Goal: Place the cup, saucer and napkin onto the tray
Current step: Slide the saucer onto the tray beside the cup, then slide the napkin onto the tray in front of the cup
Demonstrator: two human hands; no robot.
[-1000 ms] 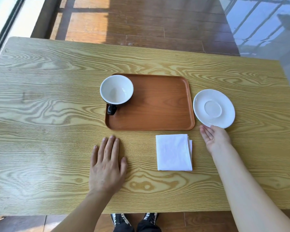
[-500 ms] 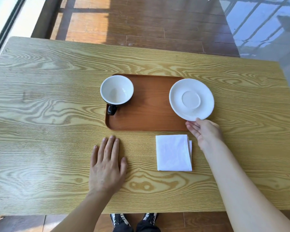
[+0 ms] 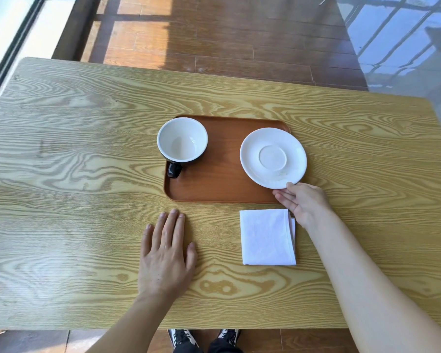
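My right hand (image 3: 303,202) pinches saucer (image 3: 273,157) rim over tray (image 3: 222,184) edge, possibly unseated; could tip off. Left hand (image 3: 166,253) spread flat.

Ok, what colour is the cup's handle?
Black, matching the cup's outside; its inside is white. The handle shows clearly in the head view.

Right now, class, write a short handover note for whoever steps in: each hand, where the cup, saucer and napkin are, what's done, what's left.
Left hand: flat on the table, holding nothing.
Right hand: gripping the near edge of the saucer.
Cup: standing on the left part of the tray. Done.
Saucer: over the tray's right end, its rim past the tray's right edge; whether it rests there I cannot tell.
Napkin: folded, on the table in front of the tray.
Left: settle the saucer fully on the tray, release, then move the napkin.
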